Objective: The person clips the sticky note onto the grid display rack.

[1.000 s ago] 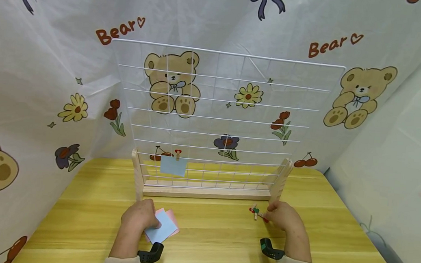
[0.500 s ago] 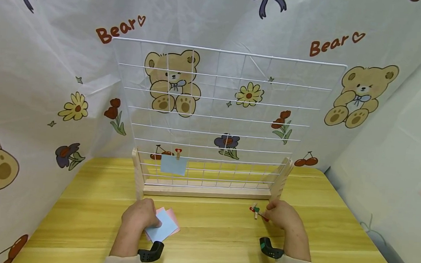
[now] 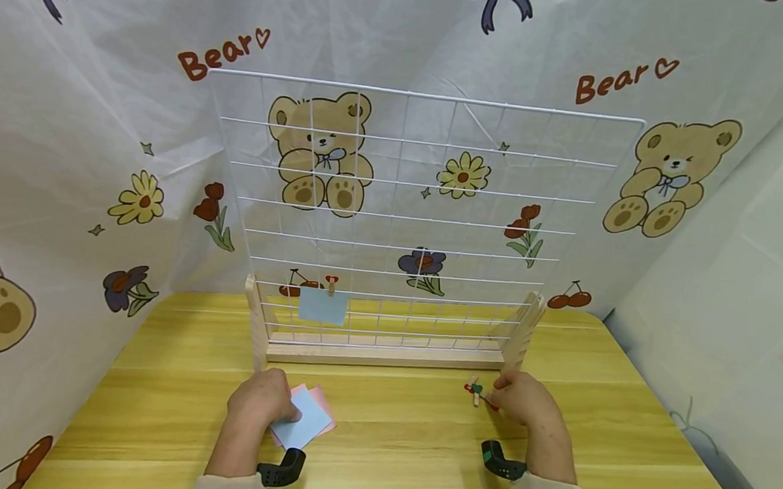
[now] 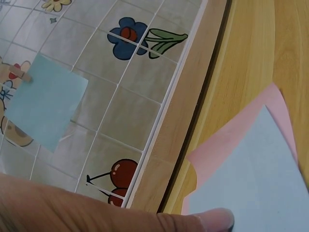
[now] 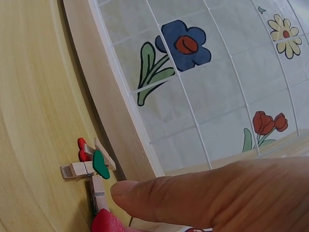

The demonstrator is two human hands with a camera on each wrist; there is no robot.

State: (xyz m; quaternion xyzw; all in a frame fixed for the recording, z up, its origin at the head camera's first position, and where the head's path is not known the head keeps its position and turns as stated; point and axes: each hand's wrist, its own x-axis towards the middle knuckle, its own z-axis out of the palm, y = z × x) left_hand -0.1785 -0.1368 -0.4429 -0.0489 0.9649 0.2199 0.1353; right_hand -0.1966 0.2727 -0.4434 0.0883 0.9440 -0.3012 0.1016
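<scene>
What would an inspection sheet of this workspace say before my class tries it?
Surface: wood-look table.
Job items: white wire grid standing in a wooden base; blue note clipped to it by a clothespin; blue sheet over pink paper; loose clothespins with red and green ornaments.
Clutter: nothing seen.
Grips: left grip holds the blue sheet and pink paper, thumb on top; right grip is beside the loose clothespins, contact unclear.
Cables: thin cord-like line by the table's right edge, too faint to identify.
Surroundings: bear-print cloth behind; black device on each wrist.
</scene>
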